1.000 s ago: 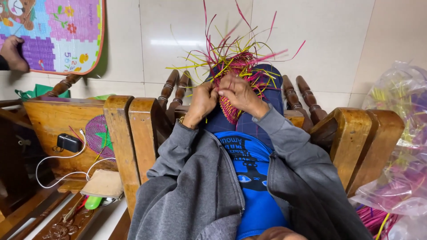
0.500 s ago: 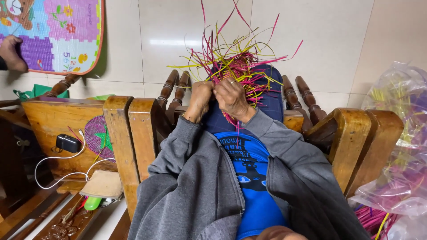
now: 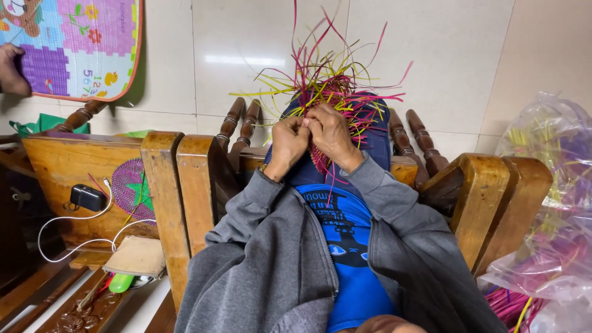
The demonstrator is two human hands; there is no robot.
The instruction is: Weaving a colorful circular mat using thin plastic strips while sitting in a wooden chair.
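Both hands meet at the middle of my view, working a woven piece of thin pink, red and yellow plastic strips (image 3: pixel 324 92) that rests on my raised knees in blue trousers. My left hand (image 3: pixel 288 143) is curled into a loose fist with its fingertips pinching at the weave, and my right hand (image 3: pixel 330 132) presses in against it from the other side, its fingers closed over the same spot; I cannot tell exactly which strips each finger grips.

As I judge it, the work is only partly along. A small tight patch of pink weave (image 3: pixel 319 161) shows just below my right hand, and that seems to be the finished part. Above the hands a great many loose strip ends fan upward and outward, unwoven, so most of the length looks left to do.

To my right, a clear plastic bag of more pink and yellow strips (image 3: pixel 549 234) sits against the brown wooden chair arm (image 3: pixel 493 197), so plenty of material is unused. On the wooden bench to my left lie a black charger with a white cable (image 3: pixel 86 197) and a round purple woven piece with a green star (image 3: pixel 132 191), well apart from my hands.
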